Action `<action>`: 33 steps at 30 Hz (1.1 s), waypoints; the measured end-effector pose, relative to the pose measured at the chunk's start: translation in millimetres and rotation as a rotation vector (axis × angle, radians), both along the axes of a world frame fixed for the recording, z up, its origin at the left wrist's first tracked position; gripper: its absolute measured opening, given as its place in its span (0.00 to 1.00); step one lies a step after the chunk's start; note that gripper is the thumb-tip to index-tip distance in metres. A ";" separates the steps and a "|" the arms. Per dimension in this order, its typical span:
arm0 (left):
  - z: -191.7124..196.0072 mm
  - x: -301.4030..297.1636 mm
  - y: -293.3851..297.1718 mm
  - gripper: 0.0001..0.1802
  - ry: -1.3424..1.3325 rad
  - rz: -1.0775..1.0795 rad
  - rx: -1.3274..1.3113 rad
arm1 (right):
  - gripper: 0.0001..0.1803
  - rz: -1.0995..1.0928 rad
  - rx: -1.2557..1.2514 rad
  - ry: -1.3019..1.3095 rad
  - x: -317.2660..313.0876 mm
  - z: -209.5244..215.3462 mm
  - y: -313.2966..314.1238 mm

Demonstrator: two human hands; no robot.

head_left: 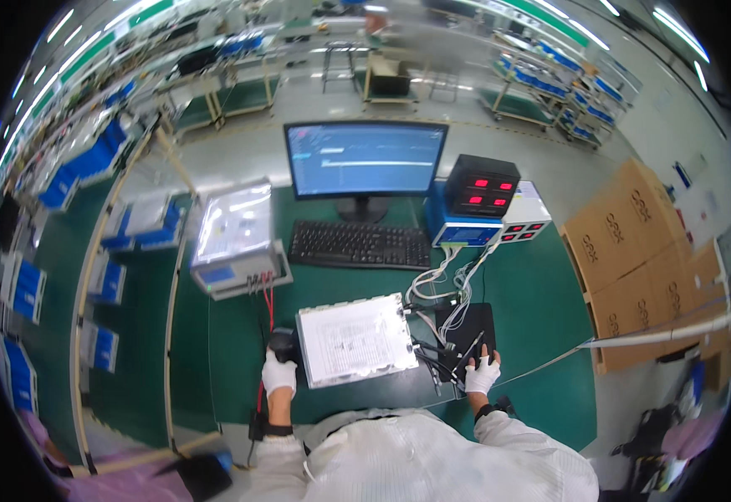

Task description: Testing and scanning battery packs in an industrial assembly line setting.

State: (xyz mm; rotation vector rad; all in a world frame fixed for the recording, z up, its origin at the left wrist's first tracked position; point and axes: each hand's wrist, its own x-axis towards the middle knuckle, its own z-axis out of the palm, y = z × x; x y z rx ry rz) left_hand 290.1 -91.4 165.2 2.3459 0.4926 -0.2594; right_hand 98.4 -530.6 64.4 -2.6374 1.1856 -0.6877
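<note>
Green bench top point(541, 293), one: extends in front of me, bearing everything listed below.
Monitor point(365, 163), black-framed, lit blue: at the far side.
Silver-grey instrument point(236, 222): left of the monitor, red leads point(270, 309) at its near face.
Flat metal case point(357, 379): directly before me, between my hands, slightly turned; a printed white sheet point(353, 339) lies on top.
Keyboard point(357, 245), black: below the monitor, beyond the case.
Black display unit point(483, 184), red readouts: right of the monitor, atop a blue unit point(462, 227); a white unit point(526, 207) stands just beside.
Black pad point(484, 316): right of the case, pale cables point(432, 280) reaching its edge, dark cables point(439, 360) between.
My left hand point(279, 374), white-gloved: closed on a black rounded object point(282, 341) at the case's left side.
My right hand point(483, 373), gloved, fingertips bare: at the pad's near edge, fingers bent beside a slim dark item point(471, 348); whether gripping it, I cannot tell.
</note>
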 end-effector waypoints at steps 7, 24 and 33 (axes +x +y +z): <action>22.7 -5.7 -8.3 0.38 0.146 -0.034 0.337 | 0.31 0.045 -0.031 -0.068 -2.7 -1.3 -1.1; 19.4 -13.1 -84.3 0.30 -0.244 -0.024 -0.197 | 0.29 0.044 -0.052 -0.104 -2.5 10.5 -0.4; 23.1 -15.0 -86.5 0.29 -0.265 -0.051 -0.098 | 0.33 0.043 -0.007 -0.113 -5.5 10.4 -0.6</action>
